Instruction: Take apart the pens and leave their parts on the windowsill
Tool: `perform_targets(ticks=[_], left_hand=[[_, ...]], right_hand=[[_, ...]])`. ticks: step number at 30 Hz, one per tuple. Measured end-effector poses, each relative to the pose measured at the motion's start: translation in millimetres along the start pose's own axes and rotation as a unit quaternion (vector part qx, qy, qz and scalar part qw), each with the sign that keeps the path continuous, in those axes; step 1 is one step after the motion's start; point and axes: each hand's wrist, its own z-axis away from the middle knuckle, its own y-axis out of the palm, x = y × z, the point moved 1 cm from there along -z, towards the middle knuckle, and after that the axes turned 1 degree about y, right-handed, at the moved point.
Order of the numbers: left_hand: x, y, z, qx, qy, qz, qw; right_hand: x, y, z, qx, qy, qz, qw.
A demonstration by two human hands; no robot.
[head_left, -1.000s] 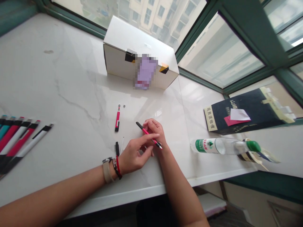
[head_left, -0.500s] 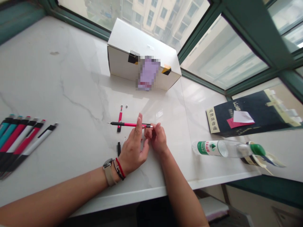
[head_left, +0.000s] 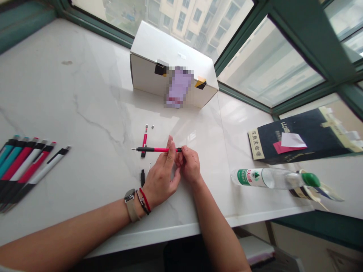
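A red and black mechanical pencil lies across my hands, its thin metal tip pointing left. My left hand, with a watch and bracelets at the wrist, holds the barrel between its fingers. At the pencil's rear end, the fingers of my right hand are closed in a pinch, covering that end. Beneath the pencil, a red barrel piece with a dark end rests on the tabletop, with a small silver part near its top. Beside my left hand is a black piece, partly hidden.
Several coloured pens lie in a row at the left. A white box with a pixelated purple item stands by the window. To the right are a water bottle, a dark paper bag and a cup.
The pencil has slid slightly right. My right fingers now cover its silver rear end, which showed before. The loose parts on the table have stayed put.
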Motion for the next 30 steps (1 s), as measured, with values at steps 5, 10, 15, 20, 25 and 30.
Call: perform_targets(ticks=[5, 10, 15, 20, 25, 30], left_hand=[[1.1, -2.8, -3.6, 0.004, -0.045, 0.112, 0.993], [1.2, -6.9, -11.3, 0.003, -0.107, 0.220, 0.970], [7.4, -3.1, -10.7, -0.004, -0.225, 0.336, 0.914], [8.5, -4.4, -9.1, -0.021, -0.237, 0.363, 0.901], [7.0, -6.1, -11.0, -0.041, -0.266, 0.342, 0.900], [8.8, -5.6, -12.3, -0.055, -0.279, 0.338, 0.897]], right_hand=[[-1.7, -3.0, -3.8, -0.031, -0.002, -0.044, 0.999], [-1.8, -7.9, -8.4, -0.080, 0.017, -0.070, 0.994], [1.2, -6.7, -7.3, -0.020, 0.047, -0.103, 0.993], [1.1, -4.5, -3.7, 0.068, 0.075, -0.063, 0.993], [1.8, -2.6, -1.4, 0.073, 0.046, 0.003, 0.996], [5.4, 0.8, 2.4, 0.067, 0.021, 0.051, 0.996]])
